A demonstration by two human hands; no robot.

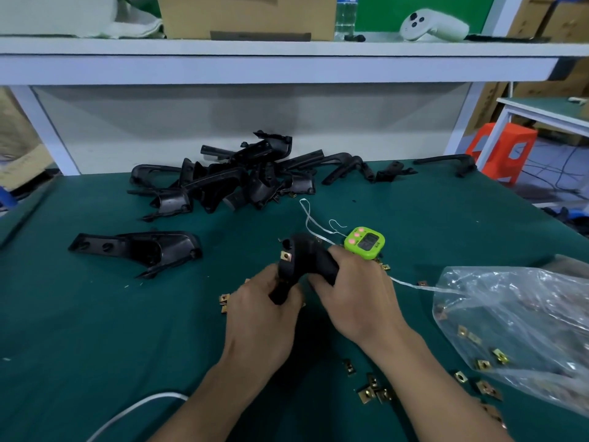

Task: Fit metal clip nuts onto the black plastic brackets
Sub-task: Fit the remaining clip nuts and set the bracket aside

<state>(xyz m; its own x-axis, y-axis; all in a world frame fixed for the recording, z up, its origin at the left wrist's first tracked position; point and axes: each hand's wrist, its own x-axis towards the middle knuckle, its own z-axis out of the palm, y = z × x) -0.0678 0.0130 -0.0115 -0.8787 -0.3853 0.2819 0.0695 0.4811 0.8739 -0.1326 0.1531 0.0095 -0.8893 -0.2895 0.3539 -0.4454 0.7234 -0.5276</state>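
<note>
A clear plastic bag [522, 317] is lying open on its side at the right of the green mat [95, 330], holding brass-coloured clip nuts [484, 363] that are showing through its film near the mouth. More loose clip nuts [373, 389] are lying scattered on the mat just outside the bag and near the person's forearms. A cardboard box [245, 14] is standing on the white shelf [287, 47] above, beside a water bottle [345, 15] and a white handheld controller [433, 25]; the box's contents are hidden.

The left hand [258, 317] is closing its fingers around the lower end of a black plastic bracket [302, 266], while the right hand [357, 291] is gripping the bracket's upper right side. One fitted clip nut [286, 256] is sitting on the bracket's left edge. The bracket is being held above the mat, just in front of a green digital timer [365, 242].

A pile of brackets [229, 180] is lying at the rear of the mat, with a single bracket [140, 250] lying apart at the left.

No writing is legible; the timer's display is too blurred to read.
</note>
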